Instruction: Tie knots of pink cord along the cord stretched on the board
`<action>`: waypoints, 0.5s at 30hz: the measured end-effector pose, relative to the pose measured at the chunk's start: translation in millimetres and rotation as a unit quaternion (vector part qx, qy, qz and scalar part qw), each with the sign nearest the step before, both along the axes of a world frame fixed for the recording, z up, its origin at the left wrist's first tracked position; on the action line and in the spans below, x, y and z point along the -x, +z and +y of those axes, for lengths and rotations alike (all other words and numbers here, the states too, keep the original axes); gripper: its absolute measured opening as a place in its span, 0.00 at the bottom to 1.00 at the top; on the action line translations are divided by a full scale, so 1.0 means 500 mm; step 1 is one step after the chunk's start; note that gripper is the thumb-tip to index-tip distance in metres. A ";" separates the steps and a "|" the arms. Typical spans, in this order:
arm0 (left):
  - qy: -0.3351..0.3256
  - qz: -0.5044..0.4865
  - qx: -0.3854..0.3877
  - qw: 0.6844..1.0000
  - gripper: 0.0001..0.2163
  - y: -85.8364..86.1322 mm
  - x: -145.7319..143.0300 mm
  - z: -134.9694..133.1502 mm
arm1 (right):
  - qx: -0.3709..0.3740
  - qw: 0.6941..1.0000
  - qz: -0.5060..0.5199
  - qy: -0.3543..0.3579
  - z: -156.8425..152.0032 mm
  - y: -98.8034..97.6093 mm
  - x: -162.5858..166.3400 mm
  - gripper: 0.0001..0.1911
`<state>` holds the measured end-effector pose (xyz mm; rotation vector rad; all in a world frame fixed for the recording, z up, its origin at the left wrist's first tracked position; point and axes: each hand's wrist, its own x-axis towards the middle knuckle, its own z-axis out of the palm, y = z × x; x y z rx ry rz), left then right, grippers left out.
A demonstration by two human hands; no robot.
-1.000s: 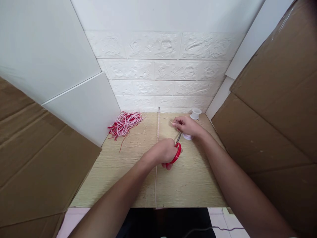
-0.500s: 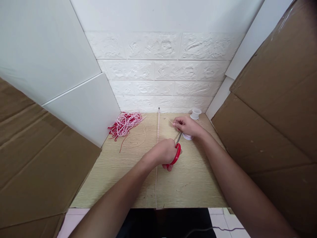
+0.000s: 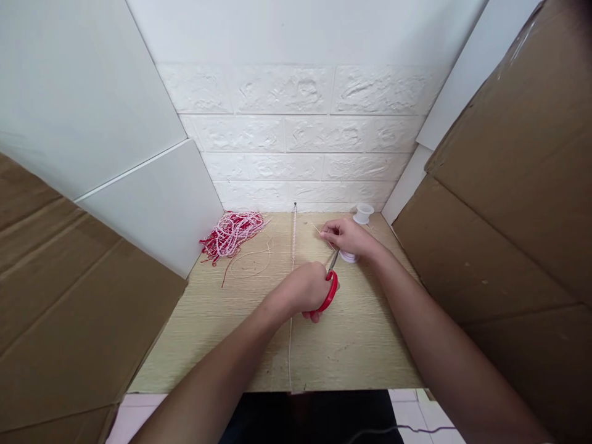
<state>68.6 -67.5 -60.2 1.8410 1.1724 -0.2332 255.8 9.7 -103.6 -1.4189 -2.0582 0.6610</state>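
My left hand (image 3: pixel 311 288) is closed round the red handles of a pair of scissors (image 3: pixel 330 291), whose blades point up and to the right. Just beyond, my right hand (image 3: pixel 345 235) pinches a thin cream thread (image 3: pixel 316 228); its short end sticks out to the left of the fingertips. The blade tips lie close below those fingers, beside a white spool (image 3: pixel 348 256) partly covered by my right hand. A braided pink-white cord (image 3: pixel 293 234) runs from a small hook (image 3: pixel 295 204) at the wall down under my left wrist to the table's front edge.
A tangled pile of red and pink cords (image 3: pixel 234 234) lies at the back left, with a loose loop of cream thread (image 3: pixel 252 274) by it. An upright white spool (image 3: pixel 363 213) stands at the back right. Cardboard panels (image 3: pixel 499 203) flank the wooden table (image 3: pixel 222 345).
The scissor blades look closer together than before. Both hands keep nearly the same place, and the whole view has shifted slightly.
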 end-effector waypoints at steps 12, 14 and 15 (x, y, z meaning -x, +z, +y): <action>0.047 -0.074 0.053 0.995 0.13 0.066 0.100 0.023 | -0.026 0.999 -0.036 -0.014 -0.006 0.006 0.003 0.19; 0.072 -0.082 0.042 0.993 0.14 0.078 0.121 0.036 | -0.040 0.998 -0.029 -0.041 -0.008 0.010 0.006 0.18; 0.085 -0.089 0.036 0.992 0.15 0.080 0.129 0.043 | -0.049 0.997 -0.025 -0.056 -0.009 0.012 0.007 0.18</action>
